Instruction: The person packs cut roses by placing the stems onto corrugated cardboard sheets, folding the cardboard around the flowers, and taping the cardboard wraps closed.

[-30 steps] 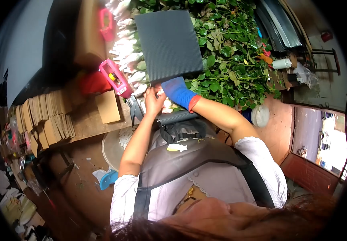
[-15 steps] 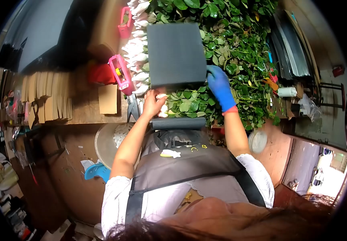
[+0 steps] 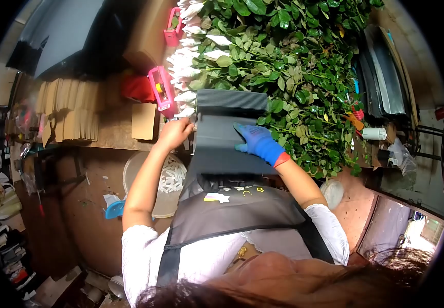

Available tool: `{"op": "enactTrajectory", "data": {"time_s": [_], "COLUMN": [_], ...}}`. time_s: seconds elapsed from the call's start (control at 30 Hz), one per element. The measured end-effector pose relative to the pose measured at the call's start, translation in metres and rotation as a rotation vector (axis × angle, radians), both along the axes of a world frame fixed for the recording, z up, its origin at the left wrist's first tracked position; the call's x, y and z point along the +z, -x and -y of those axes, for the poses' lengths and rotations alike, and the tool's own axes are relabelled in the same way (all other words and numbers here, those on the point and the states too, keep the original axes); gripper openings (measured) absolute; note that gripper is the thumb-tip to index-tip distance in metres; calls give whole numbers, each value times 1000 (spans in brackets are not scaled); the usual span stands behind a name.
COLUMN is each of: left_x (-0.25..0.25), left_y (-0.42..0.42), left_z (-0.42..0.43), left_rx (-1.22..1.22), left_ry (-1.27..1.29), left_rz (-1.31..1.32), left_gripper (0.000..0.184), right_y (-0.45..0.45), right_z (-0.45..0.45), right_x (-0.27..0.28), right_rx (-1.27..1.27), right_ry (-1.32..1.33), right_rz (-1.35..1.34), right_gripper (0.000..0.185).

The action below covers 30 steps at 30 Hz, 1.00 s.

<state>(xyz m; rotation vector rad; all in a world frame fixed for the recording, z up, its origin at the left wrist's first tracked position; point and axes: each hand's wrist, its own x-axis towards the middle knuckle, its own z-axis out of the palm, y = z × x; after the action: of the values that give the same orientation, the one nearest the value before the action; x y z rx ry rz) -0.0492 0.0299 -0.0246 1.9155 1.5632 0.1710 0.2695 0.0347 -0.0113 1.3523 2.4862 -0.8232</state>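
Note:
The dark corrugated sheet (image 3: pixel 234 154) lies folded down at the front of the bench, with its ribbed part (image 3: pixel 232 101) behind. My right hand (image 3: pixel 255 142), in a blue glove with a red cuff, rests on the sheet with its fingers spread. Bare and curled, my left hand (image 3: pixel 175 133) is just left of the sheet; what its fingers hold, if anything, is too small to make out. Leafy green stems (image 3: pixel 294 77) lie behind and to the right, and their white-wrapped heads (image 3: pixel 183 66) line up on the left.
Pink tape dispensers (image 3: pixel 161 90) stand left of the wrapped heads. Folded cardboard pieces (image 3: pixel 73 110) sit at the bench's left. Dark sheets (image 3: pixel 383 72) and a white roll (image 3: pixel 374 134) are at the right. Below the bench, a round tub (image 3: pixel 165 185) holds white pieces.
The dark sheet has come down toward me, covering the front flower heads and leaves. My gloved right hand has moved left and down onto it. My left hand has shifted left, off the flower heads.

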Motion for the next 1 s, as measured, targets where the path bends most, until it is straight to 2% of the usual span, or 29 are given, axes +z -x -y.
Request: {"op": "enactTrajectory", "data": {"time_s": [0.03, 0.1, 0.13, 0.17, 0.2, 0.23, 0.33, 0.4, 0.47, 0.5, 0.57, 0.6, 0.63, 0.73, 0.77, 0.8, 0.83, 0.87, 0.9, 0.93, 0.97, 1.0], "left_x": [13, 11, 1, -9, -36, -40, -44, -43, -44, -49, -53, -53, -52, -57, -86, -64, -74, -88, -90, -77, -96, -117], "left_y": [-9, -36, -48, -56, -58, -59, -62, -61, -62, -62, -62, -63, -61, -60, -65, -67, -69, -70, -70, -66, -70, -75], "left_z": [0, -1, -4, -2, -2, -4, -5, -5, -4, -4, -2, -4, -4, -5, -10, -5, -6, -7, -6, -7, -9, -10], "left_rx": [-87, -328, -463, -553, -616, -622, -626, -630, -627, -612, -616, -609, -617, -641, -596, -542, -508, -477, -479, -515, -514, -510], "left_ry": [-80, -326, -521, -520, -486, -481, -482, -496, -514, -514, -525, -535, -518, -679, -849, -800, -859, -918, -842, -777, -834, -887], "left_rz": [-146, -5, 279, 254, 147, 79, 2, -19, -45, -21, -25, -24, -38, -145, -103, 3, 83, 164, 218, 207, 107, 10], "left_gripper": [20, 28, 44, 68, 84, 86, 87, 86, 85, 87, 89, 89, 89, 79, 68, 60, 59, 59, 58, 57, 58, 59], "right_y": [5, 13, 17, 18, 16, 15, 6, 15, 30, 39, 52, 59, 59, 82, 102, 135, 167, 201, 230, 259, 284, 297], "right_z": [2, -1, -3, -3, -3, -4, -11, 5, 30, 41, 52, 50, 48, 23, 21, 13, 3, -11, -27, -37, -47, -53], "right_x": [-5, -4, -2, -3, -5, -3, 33, 57, 65, 44, 11, 15, 23, 51, 33, 19, 26, 24, 27, 4, -35, -49], "right_rx": [54, 65, 70, 87, 106, 128, 104, 49, 267, 284, 239, 223, 214, 200, 141, 196, 257, 321, 452, 511, 523, 585], "right_ry": [-61, 28, 72, 51, 30, 12, 292, 528, 104, -57, -118, -153, -171, 120, 81, -168, -373, -414, -552, -692, -765, -852], "right_rz": [93, 216, 277, 274, 273, 273, -22, -428, -283, -169, 17, 115, 54, -176, -537, -760, -683, -682, -607, -511, -499, -410], "right_gripper": [85, 88, 89, 85, 81, 77, 67, 64, 61, 59, 57, 55, 46, 39, 39, 41, 44, 46, 52, 49, 42, 37]}}
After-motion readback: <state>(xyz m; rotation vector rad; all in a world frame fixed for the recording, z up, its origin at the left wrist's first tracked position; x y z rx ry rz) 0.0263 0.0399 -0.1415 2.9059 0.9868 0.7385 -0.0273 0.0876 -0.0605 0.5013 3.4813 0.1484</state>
